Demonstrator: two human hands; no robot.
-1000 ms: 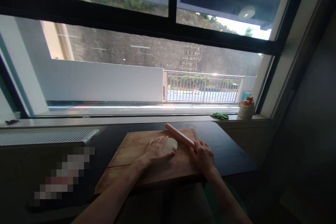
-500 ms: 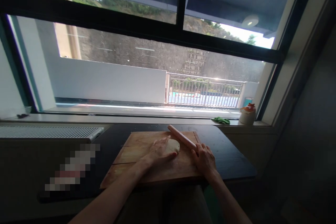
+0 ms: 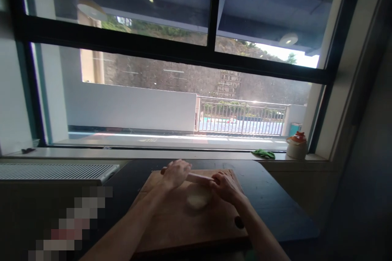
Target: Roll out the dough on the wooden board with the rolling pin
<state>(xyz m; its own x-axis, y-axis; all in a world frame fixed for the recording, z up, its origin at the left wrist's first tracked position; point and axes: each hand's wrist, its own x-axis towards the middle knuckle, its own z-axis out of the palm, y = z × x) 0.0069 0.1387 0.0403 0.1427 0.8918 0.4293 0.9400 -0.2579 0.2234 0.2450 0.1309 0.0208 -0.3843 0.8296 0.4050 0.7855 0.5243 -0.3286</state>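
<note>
A pale wooden rolling pin (image 3: pixel 199 178) lies crosswise between my hands, just beyond a flattened round of dough (image 3: pixel 199 195). My left hand (image 3: pixel 177 172) is closed over its left end, and my right hand (image 3: pixel 225 186) grips the right end. The dough rests on a wooden cutting board (image 3: pixel 171 228), a little blurred, with neither hand on it. A dark hole shows near the board's right front corner, beside my right forearm.
The board sits on a dark table (image 3: pixel 275 208) against a windowsill. On the sill are a green cloth (image 3: pixel 263 153) and a white pot with an orange top (image 3: pixel 297 145). A white radiator (image 3: pixel 55 172) stands at the left, near a blurred-out patch.
My left hand has left the dough and taken the rolling pin's left end. The pin has swung from slanting on the right to lying crosswise behind the dough. The view has tilted up slightly.
</note>
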